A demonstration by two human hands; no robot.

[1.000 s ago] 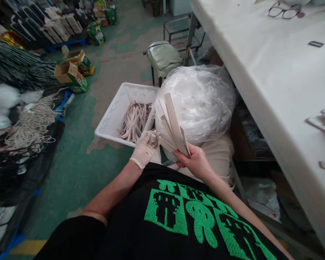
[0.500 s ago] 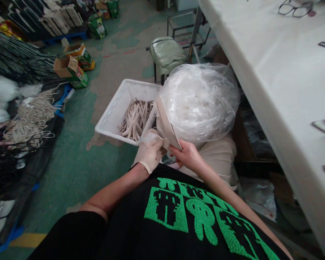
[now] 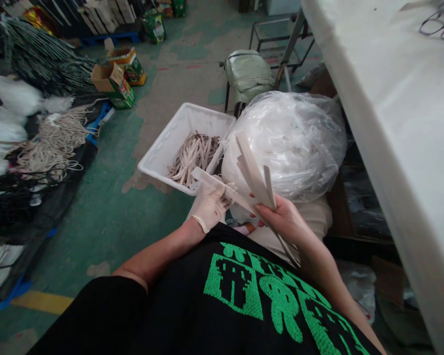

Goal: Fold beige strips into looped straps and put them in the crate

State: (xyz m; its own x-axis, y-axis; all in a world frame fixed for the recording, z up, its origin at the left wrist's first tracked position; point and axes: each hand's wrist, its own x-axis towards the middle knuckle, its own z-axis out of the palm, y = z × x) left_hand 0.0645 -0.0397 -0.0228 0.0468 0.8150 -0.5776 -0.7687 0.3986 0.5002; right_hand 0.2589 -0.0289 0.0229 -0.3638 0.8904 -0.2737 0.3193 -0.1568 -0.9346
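My left hand, in a thin whitish glove, is closed on a pale beige flat strip that runs across its fingers towards my right hand. My bare right hand grips several flat beige strips, fanned out, with ends sticking up above the fingers and down below the palm. The long strip bridges the two hands. Just beyond my left hand is a white plastic bin, where a tangle of narrow beige strips lies. A large clear plastic bag of whitish material bulges behind my right hand.
A white-covered table runs along the right, with eyeglasses on it. Ahead stands a padded stool. Open cartons, bundled cords and blue pallet edges are on the left.
My right hand has moved right and away from my left hand. The strips, stacked together before, are now fanned apart, and one stretches between the hands. The view has shifted slightly.
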